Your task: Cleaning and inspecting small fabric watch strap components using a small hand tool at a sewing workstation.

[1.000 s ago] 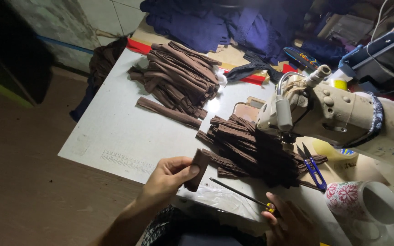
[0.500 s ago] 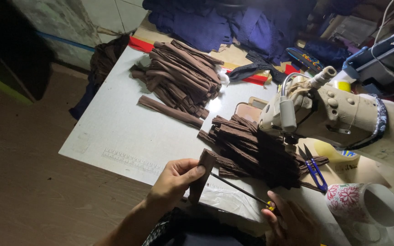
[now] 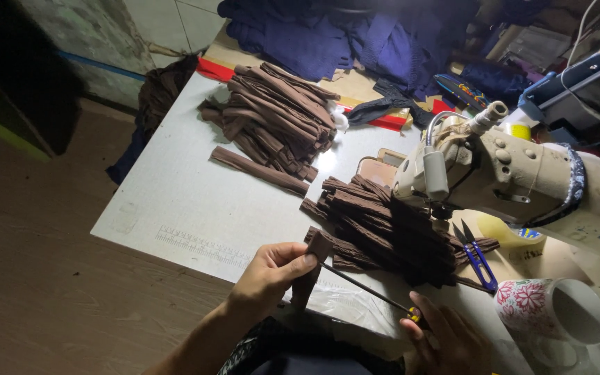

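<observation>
Just in front of the sewing machine (image 3: 522,173), the left hand (image 3: 272,271) pinches a brown fabric strip (image 3: 312,267); the right hand (image 3: 446,340) grips a thin rod (image 3: 362,288) touching the strip's top.

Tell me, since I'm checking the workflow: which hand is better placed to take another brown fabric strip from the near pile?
Probably the right hand: it lies closer to the near pile of brown fabric strips, though it grips a thin dark rod. The left hand already pinches one brown fabric strip.
</observation>
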